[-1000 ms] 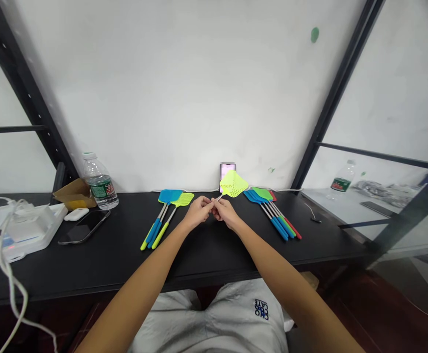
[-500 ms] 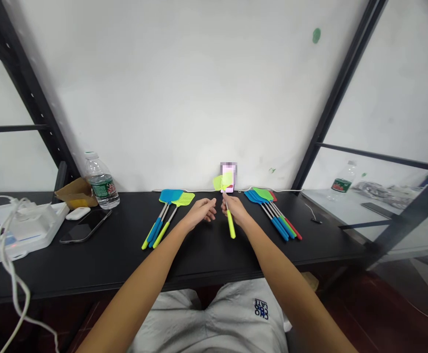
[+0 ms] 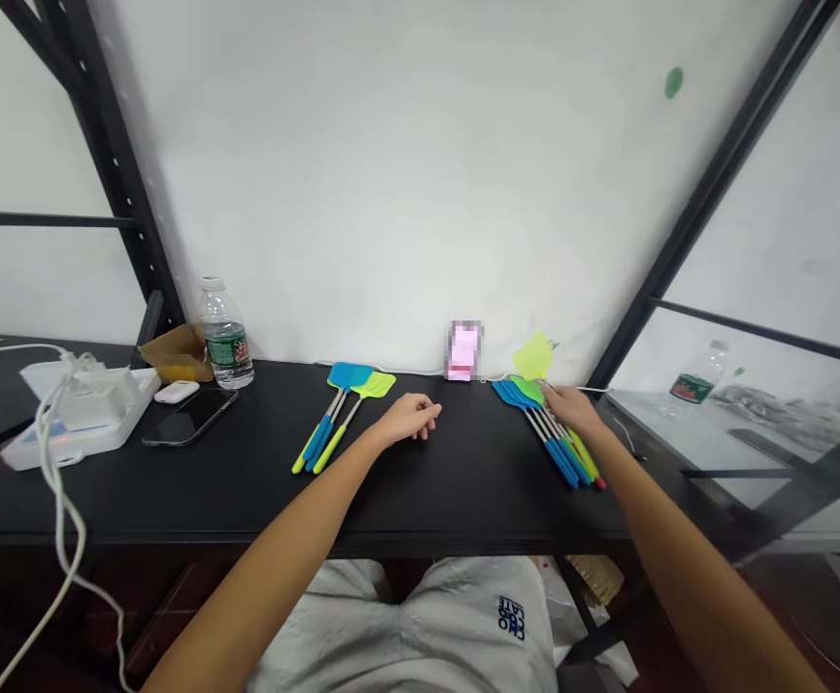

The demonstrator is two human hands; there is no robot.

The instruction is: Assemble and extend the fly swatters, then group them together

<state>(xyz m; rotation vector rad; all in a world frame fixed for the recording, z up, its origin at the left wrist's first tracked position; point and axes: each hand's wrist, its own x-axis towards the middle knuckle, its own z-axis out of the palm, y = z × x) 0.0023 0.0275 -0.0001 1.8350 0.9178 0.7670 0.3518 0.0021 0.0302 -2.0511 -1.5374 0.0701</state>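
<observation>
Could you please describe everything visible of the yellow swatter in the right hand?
The yellow swatter has a flat, plastic-looking head and a matching yellow grip; the shaft between is hard to make out. The right hand holds it just below the head. It slants, head raised before the wall, grip lower, among the bundle of swatters. Whether it touches them is unclear.

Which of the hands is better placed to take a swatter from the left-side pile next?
Probably the left hand: it appears empty and is nearer the left pile of swatters. The right hand is over at the right pile, holding a yellow swatter.
</observation>
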